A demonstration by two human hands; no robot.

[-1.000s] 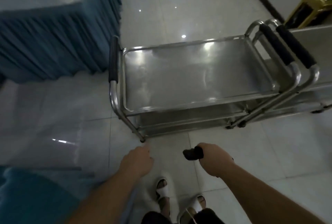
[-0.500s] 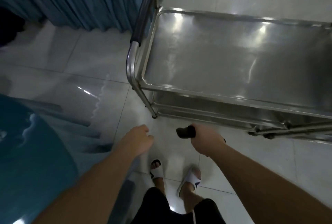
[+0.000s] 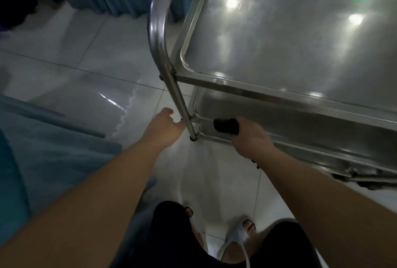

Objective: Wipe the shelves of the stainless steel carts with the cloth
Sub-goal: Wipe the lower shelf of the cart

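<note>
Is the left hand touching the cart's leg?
Cannot tell. In the head view the open left hand sits right beside the cart leg; no clear gap or contact shows.

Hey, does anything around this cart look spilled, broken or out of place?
Nothing stands out. The cart stands level on the tiled floor, its top shelf bare and reflecting lights. The right hand grips a dark cloth; the left hand is open.

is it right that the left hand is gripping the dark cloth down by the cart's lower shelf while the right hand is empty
Not quite: the hands are swapped. In the head view the right hand grips the dark cloth by the cart's lower shelf, and the left hand is empty.
</note>
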